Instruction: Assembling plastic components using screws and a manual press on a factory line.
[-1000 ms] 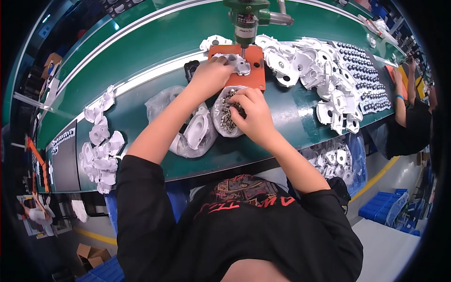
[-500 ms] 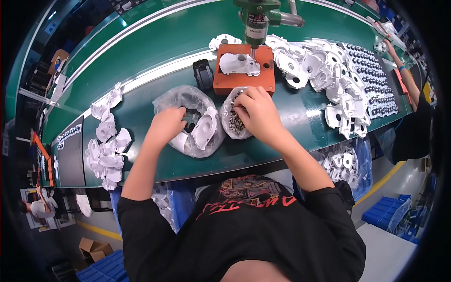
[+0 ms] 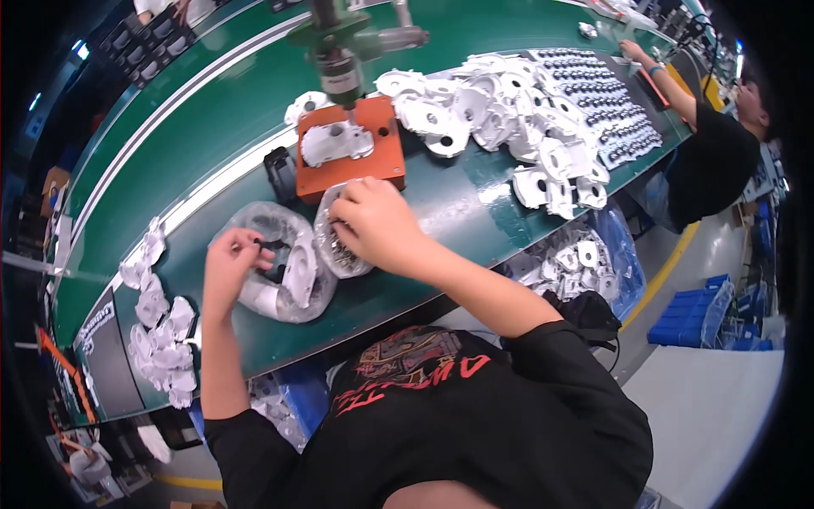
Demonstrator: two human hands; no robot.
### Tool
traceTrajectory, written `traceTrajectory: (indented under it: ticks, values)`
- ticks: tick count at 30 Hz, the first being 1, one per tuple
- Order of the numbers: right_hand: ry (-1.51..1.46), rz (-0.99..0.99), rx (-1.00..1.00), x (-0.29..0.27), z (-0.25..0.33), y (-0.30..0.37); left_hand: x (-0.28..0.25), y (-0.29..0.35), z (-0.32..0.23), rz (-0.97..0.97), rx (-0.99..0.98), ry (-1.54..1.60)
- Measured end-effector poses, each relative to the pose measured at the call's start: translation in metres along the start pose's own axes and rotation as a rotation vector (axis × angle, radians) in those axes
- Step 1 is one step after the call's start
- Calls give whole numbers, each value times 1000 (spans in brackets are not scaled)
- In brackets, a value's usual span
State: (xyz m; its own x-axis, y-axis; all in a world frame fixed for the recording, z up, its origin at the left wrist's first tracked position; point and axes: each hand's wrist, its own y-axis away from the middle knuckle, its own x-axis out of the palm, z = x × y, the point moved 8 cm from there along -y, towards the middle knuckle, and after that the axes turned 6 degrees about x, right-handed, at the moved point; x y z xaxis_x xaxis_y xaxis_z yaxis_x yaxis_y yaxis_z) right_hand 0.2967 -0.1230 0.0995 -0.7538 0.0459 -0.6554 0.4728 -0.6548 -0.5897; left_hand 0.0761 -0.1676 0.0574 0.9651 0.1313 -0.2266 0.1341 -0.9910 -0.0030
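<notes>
At two bags, two hands

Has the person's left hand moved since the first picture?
Yes: from the orange block, the left hand has moved leftward and toward the person, to the clear bag.

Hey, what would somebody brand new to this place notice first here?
Probably the bright orange block, with a white part lying on it below a green machine. Next, the heap of white parts to its right. Then, nearer the wearer, the left hand over a clear bag and the right hand at another bag, holding small metal pieces.
</notes>
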Motion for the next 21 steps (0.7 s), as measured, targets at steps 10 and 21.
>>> traceTrajectory:
  ticks: [10, 21]
  values:
    - [-249, -63, 120, -11, -9, 2, 5, -17, -6, -8, -7, 618]
    - [-566, 6, 325, -19, -27, 1, 42, -62, -15, 69, -97, 624]
